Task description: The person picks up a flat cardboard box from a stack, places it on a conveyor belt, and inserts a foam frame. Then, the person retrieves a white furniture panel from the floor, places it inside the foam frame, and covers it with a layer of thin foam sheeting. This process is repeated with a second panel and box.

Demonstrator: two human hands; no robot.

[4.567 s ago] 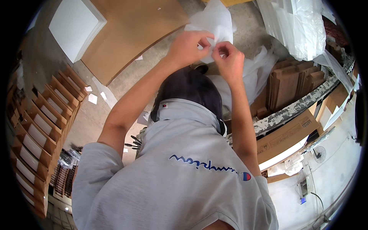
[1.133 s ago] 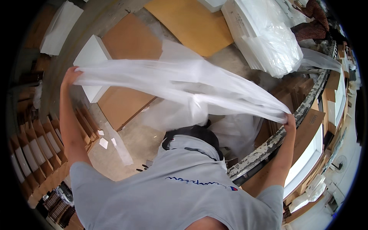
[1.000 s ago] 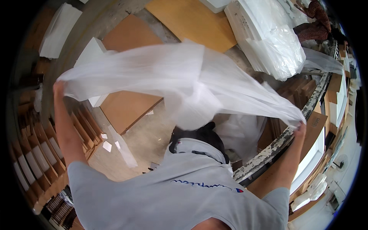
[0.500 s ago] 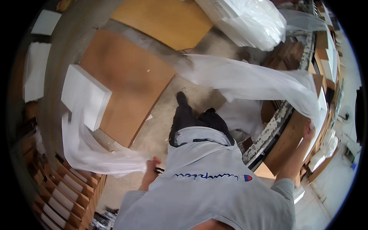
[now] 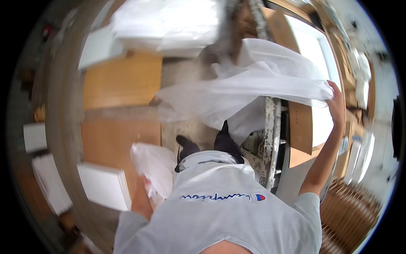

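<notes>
My right hand (image 5: 336, 101) is closed on the end of a long translucent white plastic bag (image 5: 262, 82), which streams out to the left above the floor and partly over a bench edge. Low on the left, my left hand (image 5: 147, 186) is partly hidden and blurred. Its fingers are round a second, bunched piece of white plastic film (image 5: 156, 163). Beside my right hand is an open cardboard box (image 5: 301, 127) with white sheets (image 5: 322, 122) in it. A stack of white boards (image 5: 105, 186) lies on brown cardboard (image 5: 118, 142) near my left hand.
A worn metal rail (image 5: 272, 135) runs between me and the open box. A large plastic-wrapped white bundle (image 5: 169, 21) lies ahead, by a yellowish board (image 5: 122, 80). Folded cardboard (image 5: 351, 216) stands at the lower right, and white blocks (image 5: 53, 182) lie at the far left.
My view has turned to the right. My right hand has risen alongside the open box, pulling its plastic along. The film in my left hand has gone from a long strip to a bunch.
</notes>
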